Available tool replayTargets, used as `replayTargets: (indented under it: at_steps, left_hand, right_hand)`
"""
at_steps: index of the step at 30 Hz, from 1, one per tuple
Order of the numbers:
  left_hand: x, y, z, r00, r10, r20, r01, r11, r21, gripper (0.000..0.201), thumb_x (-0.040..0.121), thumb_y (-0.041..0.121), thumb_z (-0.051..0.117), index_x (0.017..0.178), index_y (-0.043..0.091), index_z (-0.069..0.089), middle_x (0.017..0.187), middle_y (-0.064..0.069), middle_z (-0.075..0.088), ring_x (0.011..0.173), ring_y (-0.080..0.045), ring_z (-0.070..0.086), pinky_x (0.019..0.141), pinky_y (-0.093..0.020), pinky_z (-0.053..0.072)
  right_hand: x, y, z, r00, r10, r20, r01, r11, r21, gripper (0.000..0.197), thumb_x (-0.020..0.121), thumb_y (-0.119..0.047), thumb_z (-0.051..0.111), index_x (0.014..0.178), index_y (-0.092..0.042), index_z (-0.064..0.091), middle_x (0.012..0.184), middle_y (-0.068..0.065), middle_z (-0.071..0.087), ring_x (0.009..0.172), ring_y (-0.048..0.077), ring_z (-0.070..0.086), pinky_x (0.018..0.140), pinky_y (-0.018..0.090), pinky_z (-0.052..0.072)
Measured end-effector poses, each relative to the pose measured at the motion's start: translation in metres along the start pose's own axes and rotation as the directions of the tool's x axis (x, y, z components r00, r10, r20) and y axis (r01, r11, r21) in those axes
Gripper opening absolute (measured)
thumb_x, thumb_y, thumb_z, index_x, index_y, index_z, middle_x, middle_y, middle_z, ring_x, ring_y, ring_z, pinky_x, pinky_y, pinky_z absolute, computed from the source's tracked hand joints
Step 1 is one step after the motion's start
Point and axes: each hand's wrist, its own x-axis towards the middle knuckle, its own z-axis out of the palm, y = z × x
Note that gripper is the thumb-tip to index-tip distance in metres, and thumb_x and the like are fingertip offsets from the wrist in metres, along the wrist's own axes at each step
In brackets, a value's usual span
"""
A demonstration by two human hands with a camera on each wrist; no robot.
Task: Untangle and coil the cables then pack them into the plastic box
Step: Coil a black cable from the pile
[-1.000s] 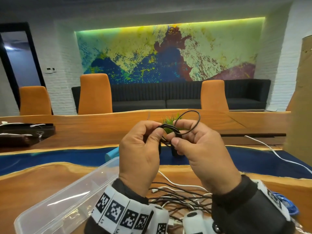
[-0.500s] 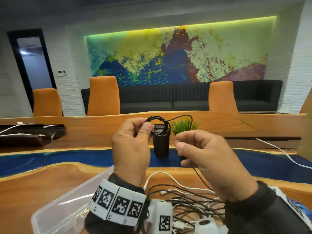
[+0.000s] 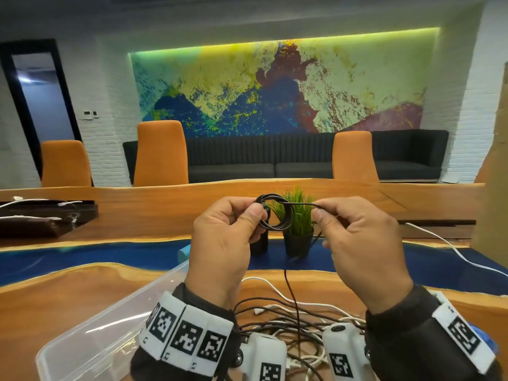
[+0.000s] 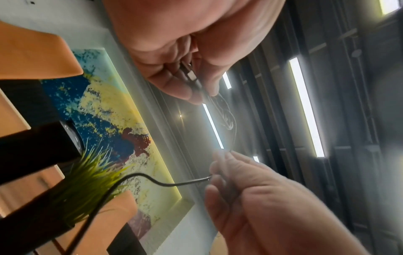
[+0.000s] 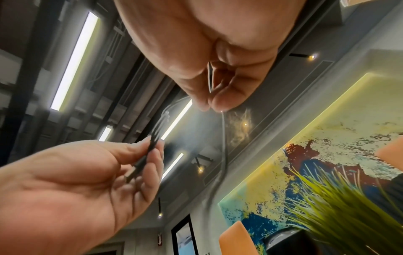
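Both hands are raised over the table. My left hand [image 3: 259,211] pinches a small coil of thin black cable [image 3: 275,213] between thumb and fingers; its plug [image 4: 189,72] lies inside the fingers. My right hand [image 3: 319,211], just right of the coil, pinches the same cable's free strand [image 5: 224,138]. From there the strand drops to a tangled pile of black and white cables [image 3: 288,317] on the table. The clear plastic box [image 3: 96,334] sits open at lower left, below my left wrist.
A small potted grass plant [image 3: 298,224] and a black cylinder [image 3: 258,244] stand just behind the hands. A white cable [image 3: 439,243] runs along the table's right side, and a blue cable [image 3: 493,346] shows by my right sleeve. Orange chairs line the far edge.
My right hand has risen from below the coil to level with it, drawing the strand taut to the right. The left hand keeps its pinch on the coil.
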Motion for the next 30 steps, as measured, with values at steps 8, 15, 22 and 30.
replayTargets:
  at_steps: [8,15,22,30]
  left_hand:
    - [-0.007,-0.001,0.01,0.993,0.035,0.114,-0.037,0.999,0.018,0.013,0.093,0.01,0.062,0.093,0.021,0.07,0.087,0.0,0.076,0.085,-0.013,0.072,0.067,-0.019,0.054]
    - [-0.009,-0.01,0.013,0.977,0.212,0.032,-0.214,0.951,0.224,0.012,0.092,0.012,0.068,0.094,0.023,0.071,0.091,0.003,0.074,0.091,-0.018,0.069,0.081,-0.044,0.059]
    - [-0.013,-0.005,0.014,0.954,0.297,0.03,-0.29,0.902,0.319,0.015,0.092,0.011,0.066,0.093,0.025,0.069,0.088,0.012,0.07,0.086,-0.004,0.067,0.071,-0.012,0.053]
    - [-0.013,-0.004,0.015,0.948,0.318,-0.013,-0.297,0.897,0.328,0.012,0.092,0.012,0.066,0.096,0.023,0.069,0.087,0.014,0.069,0.086,0.0,0.065,0.069,-0.008,0.05]
  right_hand:
    - [0.001,-0.019,0.005,0.847,0.41,0.337,-0.53,0.609,0.591,0.019,0.092,-0.003,0.059,0.096,-0.014,0.073,0.086,0.005,0.077,0.083,0.018,0.074,0.069,0.031,0.061]
    - [-0.002,-0.018,0.003,0.633,0.377,0.676,-0.773,0.253,0.582,0.031,0.082,-0.02,0.059,0.111,-0.016,0.07,0.095,0.006,0.07,0.08,0.014,0.064,0.073,0.038,0.035]
    - [-0.001,-0.019,-0.003,0.702,0.134,0.699,-0.695,0.345,0.631,0.056,0.072,0.0,0.072,0.125,-0.013,0.06,0.092,0.011,0.064,0.083,0.019,0.061,0.072,0.034,0.048]
    - [-0.01,-0.029,0.007,0.962,0.131,0.238,-0.197,0.94,0.277,0.034,0.088,-0.018,0.069,0.119,-0.029,0.062,0.1,-0.012,0.073,0.095,-0.001,0.068,0.079,0.019,0.057]
